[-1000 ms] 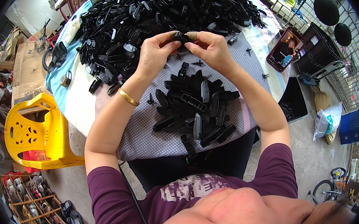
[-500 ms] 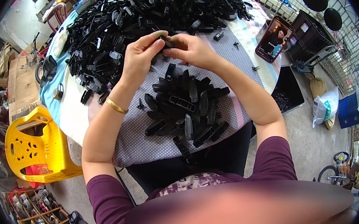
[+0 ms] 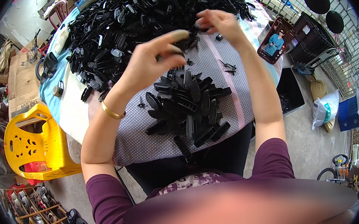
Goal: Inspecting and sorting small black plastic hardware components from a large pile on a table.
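Black parts (image 3: pixel 192 89) lie heaped on the table (image 3: pixel 133 144). Near them, the left hand (image 3: pixel 150 59) has parted fingers and looks empty. The right hand (image 3: pixel 223 23) is curled; I cannot tell if it holds something.

Brown cardboard (image 3: pixel 27 85), left of frame: row of dark capitals low on its face, clear enough to read; fainter mark above
Purple shirt (image 3: pixel 108 205), bottom centre: pale printed panel on chest, only parts of letters showing, rest blurred over
White sack (image 3: pixel 324 111), far right: teal printed patch, characters too small
Phone (image 3: pixel 275 41), upper right: screen lit, any captions too small to read
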`<action>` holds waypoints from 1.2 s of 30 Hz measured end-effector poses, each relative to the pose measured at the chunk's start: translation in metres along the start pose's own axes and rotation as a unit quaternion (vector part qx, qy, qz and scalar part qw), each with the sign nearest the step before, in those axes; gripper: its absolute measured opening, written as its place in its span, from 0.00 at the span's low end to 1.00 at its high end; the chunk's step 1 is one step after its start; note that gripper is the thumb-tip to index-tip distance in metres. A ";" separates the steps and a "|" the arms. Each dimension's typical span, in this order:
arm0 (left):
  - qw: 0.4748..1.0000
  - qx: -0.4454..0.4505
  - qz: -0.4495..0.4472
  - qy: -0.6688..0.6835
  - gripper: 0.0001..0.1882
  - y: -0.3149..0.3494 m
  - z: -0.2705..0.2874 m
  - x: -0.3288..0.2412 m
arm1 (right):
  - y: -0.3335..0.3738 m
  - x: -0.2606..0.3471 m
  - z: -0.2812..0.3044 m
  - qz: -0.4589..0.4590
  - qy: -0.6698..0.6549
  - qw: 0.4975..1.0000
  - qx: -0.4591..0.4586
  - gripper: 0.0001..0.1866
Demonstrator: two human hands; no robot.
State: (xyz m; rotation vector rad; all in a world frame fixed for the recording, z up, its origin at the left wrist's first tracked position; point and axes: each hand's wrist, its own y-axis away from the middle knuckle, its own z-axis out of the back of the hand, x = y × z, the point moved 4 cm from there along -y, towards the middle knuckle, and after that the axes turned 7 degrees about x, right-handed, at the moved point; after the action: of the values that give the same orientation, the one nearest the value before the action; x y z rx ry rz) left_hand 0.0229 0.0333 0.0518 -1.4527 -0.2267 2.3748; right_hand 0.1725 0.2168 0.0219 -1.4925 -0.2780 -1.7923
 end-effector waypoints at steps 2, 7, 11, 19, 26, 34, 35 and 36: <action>0.986 0.075 -0.099 -0.113 0.24 0.001 -0.016 -0.011 | -0.009 -0.043 0.048 0.022 0.220 0.968 -0.119 0.17; 0.979 0.162 -0.016 -0.123 0.17 -0.015 -0.032 0.002 | -0.013 -0.079 0.055 -0.004 0.519 0.845 -0.132 0.16; 0.949 0.066 0.049 -0.305 0.17 -0.059 -0.026 0.040 | -0.015 -0.072 0.046 -0.066 0.517 0.847 -0.106 0.15; 0.856 0.060 0.025 -0.514 0.13 -0.086 -0.058 0.080 | -0.016 -0.049 0.023 -0.018 0.419 0.901 -0.107 0.13; 0.970 -0.064 -0.005 -0.235 0.19 -0.044 -0.029 0.054 | -0.037 -0.075 0.022 0.154 0.560 0.806 -0.111 0.20; 0.971 -0.104 0.118 0.183 0.17 -0.001 -0.004 0.061 | -0.012 0.004 -0.001 0.303 0.491 0.795 -0.188 0.08; 0.972 -0.109 0.106 0.182 0.17 -0.001 -0.005 0.060 | -0.008 0.015 -0.009 0.329 0.457 0.800 -0.205 0.09; 0.972 -0.117 0.095 0.180 0.17 0.000 -0.003 0.059 | 0.000 0.028 -0.024 0.285 0.414 0.844 -0.185 0.10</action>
State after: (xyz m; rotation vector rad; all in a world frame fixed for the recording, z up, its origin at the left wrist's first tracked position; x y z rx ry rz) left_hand 0.0012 0.0549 0.0010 -2.0687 -0.2939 2.2301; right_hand 0.1542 0.1910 0.0408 -0.7521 0.8967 -1.8372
